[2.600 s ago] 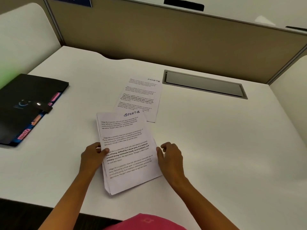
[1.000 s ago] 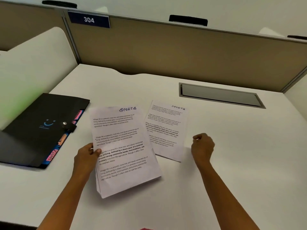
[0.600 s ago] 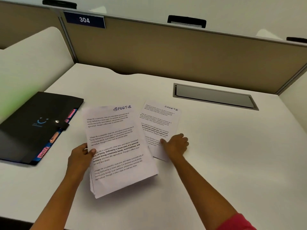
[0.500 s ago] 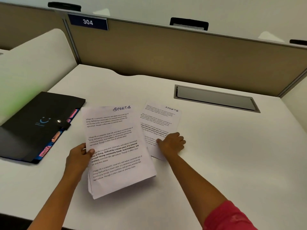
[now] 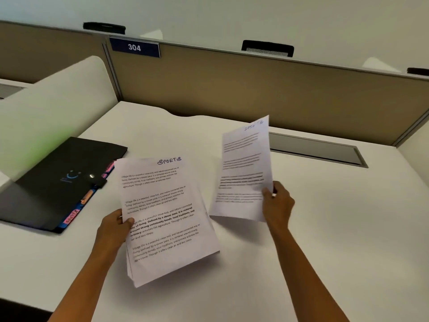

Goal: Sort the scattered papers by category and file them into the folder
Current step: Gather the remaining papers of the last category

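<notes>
Left hand (image 5: pixel 113 231) pinches the stack (image 5: pixel 162 219) at its left edge, thumb on top, fingers hidden beneath. The stack is tilted up toward the person, top page headed "SPORTS", lower corner low over the desk (image 5: pixel 325 228); I can't tell if it touches. My read: an edge grip keeps the face readable and leaves the top free to take another page.

Right hand (image 5: pixel 277 203) is closed on the sheet (image 5: pixel 243 168) at its lower right edge, thumb in front, the other fingers hidden behind. The sheet is clear of the desk, nearly upright, blurred; its heading looks like "SPORTS" too. Holding it by one edge lets it swing over, and I'd guess it goes onto the stack since the headings match.

Sheet and stack sit side by side between the hands, edges near each other but apart.

Folder (image 5: pixel 58 182) is closed, flat on the desk beyond and left of the left hand, just past the stack's top-left corner. Coloured tabs (image 5: pixel 87 198) stick out along the edge facing the stack, so the labelled sections are on the near side for filing. Nothing filed from this stack yet, as far as I can see.

Risk: a one-edge pinch on a loose stack could let the pages fan.
</notes>
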The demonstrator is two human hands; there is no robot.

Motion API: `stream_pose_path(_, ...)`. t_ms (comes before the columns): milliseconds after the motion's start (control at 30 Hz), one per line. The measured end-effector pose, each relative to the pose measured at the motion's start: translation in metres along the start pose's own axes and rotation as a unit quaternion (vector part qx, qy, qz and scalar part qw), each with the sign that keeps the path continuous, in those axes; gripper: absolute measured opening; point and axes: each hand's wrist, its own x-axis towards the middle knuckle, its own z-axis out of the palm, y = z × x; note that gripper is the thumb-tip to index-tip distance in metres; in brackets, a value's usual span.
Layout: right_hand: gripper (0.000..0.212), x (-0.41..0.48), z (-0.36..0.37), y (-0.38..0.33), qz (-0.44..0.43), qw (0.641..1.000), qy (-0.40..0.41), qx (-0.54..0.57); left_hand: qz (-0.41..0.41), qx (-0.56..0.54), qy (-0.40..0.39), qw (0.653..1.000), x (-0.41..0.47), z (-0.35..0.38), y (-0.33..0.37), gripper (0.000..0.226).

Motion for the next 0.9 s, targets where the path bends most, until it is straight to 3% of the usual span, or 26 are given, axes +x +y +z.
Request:
stream_pose_path(100,0.014,0.003,-0.023,-0.001,0.031,0.997,0.017,0.066,0.011,-0.001,-0.019,1.0,0.003,0.006,0.004,0.026)
stream_pose_path(233,0.018,-0.001,-0.04,0.0,0.099,0.963,-0.125,0.216,0.028,-0.012,-0.053,0.998,0.001,0.025,0.01,0.027)
stream_pose_path(333,0.017,-0.019,-0.029,0.006,0.12,0.952,-0.213,0.186,0.031,-0.042,-0.088,0.995,-0.002,0.037,0.017,0.026)
stream_pose_path(467,0.034,-0.039,-0.004,0.014,0.123,0.958,-0.25,0.072,0.026,-0.083,-0.142,0.986,-0.005,0.044,0.024,0.029)
stream_pose_path(667,0.02,-0.05,0.006,0.005,0.089,0.966,-0.23,0.076,0.061,-0.089,-0.197,0.974,-0.004,0.045,0.031,0.028)
stream_pose_path(767,0.04,-0.051,0.001,-0.002,0.054,0.97,-0.221,0.088,0.1,-0.083,-0.165,0.978,-0.006,0.051,0.034,0.02)
stream_pose_path(900,0.052,-0.05,0.001,-0.009,0.004,0.978,-0.183,0.097,0.145,-0.05,-0.121,0.981,-0.012,0.068,0.044,0.034)
